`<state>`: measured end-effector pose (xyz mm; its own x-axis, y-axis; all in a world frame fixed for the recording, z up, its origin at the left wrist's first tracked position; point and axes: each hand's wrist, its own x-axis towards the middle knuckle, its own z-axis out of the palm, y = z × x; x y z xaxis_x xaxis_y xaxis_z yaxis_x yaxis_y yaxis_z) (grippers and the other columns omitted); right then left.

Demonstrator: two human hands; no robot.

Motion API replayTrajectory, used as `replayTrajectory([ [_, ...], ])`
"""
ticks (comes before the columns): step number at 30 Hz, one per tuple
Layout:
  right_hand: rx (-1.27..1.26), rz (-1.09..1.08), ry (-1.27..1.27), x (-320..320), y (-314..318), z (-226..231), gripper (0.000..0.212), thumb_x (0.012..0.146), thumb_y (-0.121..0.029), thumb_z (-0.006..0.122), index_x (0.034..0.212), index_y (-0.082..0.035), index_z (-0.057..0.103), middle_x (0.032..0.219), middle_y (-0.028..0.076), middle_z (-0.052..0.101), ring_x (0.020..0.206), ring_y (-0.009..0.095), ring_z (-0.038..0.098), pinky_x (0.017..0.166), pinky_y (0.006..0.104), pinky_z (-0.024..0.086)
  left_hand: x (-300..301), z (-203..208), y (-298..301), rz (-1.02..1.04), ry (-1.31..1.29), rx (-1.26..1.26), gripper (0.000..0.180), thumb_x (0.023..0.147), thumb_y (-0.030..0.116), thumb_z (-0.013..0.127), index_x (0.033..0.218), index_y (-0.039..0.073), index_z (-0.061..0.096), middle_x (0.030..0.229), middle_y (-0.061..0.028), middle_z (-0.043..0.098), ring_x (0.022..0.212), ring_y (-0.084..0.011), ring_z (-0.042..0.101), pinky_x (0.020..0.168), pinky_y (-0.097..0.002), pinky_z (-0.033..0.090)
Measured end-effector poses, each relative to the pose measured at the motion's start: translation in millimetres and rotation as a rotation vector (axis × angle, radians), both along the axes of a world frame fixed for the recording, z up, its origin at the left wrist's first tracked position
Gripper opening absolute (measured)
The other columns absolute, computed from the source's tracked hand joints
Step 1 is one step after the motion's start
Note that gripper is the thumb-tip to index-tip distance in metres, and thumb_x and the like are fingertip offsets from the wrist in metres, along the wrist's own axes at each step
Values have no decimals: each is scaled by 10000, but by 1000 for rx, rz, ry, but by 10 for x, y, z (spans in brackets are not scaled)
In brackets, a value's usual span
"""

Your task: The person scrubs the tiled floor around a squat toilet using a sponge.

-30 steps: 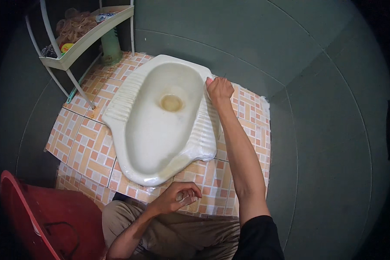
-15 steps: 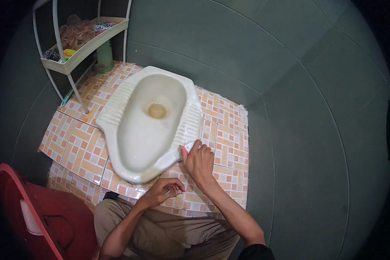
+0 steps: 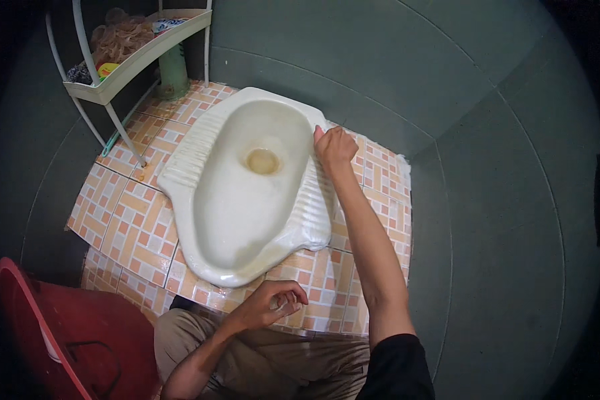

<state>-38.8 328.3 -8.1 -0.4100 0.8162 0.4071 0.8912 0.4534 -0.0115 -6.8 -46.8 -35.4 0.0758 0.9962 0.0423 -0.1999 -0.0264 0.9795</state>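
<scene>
The white squat toilet (image 3: 200,220) is set in a raised tiled platform, with a little brownish water at its drain. My right hand (image 3: 337,147) reaches out to the toilet's far right rim. Its fingers are closed round a small pink-and-white scrub brush, which the hand now hides almost wholly. Close to the near end of the toilet, my left hand (image 3: 270,305) hovers above my lap. Its fingers curl loosely with a gap to the thumb, and I see nothing held in them.
A red tub (image 3: 93,327) stands at the near left, something white at its inside wall. The cream shelf rack (image 3: 137,57) at the far left carries a mesh puff (image 3: 120,33) and packets. Below it is a green cylindrical container (image 3: 173,73). Dark green walls (image 3: 393,73) close in the corner.
My right hand has moved forward along the toilet's right rim, from its near corner to the far end. The view has shifted slightly. My left hand keeps its loose curl.
</scene>
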Motion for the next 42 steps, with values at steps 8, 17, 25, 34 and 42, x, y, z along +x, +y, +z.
replayTrajectory([
  [8,101,131,150,451,-494,-115,510,942,-493,644,967,16,646,800,221,714,718,414,713,621,552,553,-2,18,40,-15,12,-3,154,990,176,677,1072,46,688,940,9,672,837,-60,577,737,-247,442],
  [17,-101,237,-98,1336,-2193,223,569,993,-524,589,1021,45,582,771,278,678,708,410,687,620,501,554,-32,-22,70,6,-50,26,145,984,143,675,1061,23,699,950,-4,672,845,-76,579,793,-260,476],
  [25,-131,172,63,661,-1093,35,609,990,-545,559,1056,56,632,867,276,716,830,442,720,736,577,555,-68,10,36,-6,54,-18,149,985,145,656,1071,29,696,935,-1,677,821,-75,579,762,-260,465],
  [34,-60,71,92,-111,223,19,591,943,-531,630,993,56,674,902,259,741,848,423,740,765,514,588,-93,21,-6,-5,56,-3,185,985,186,672,1069,21,675,1000,-57,697,871,-137,624,805,-305,497],
  [42,108,340,45,637,-993,-26,537,966,-504,634,988,32,608,738,215,664,687,376,679,587,495,533,-83,-30,49,32,82,-14,159,961,168,685,1062,45,697,903,-7,659,818,-94,574,747,-270,440],
])
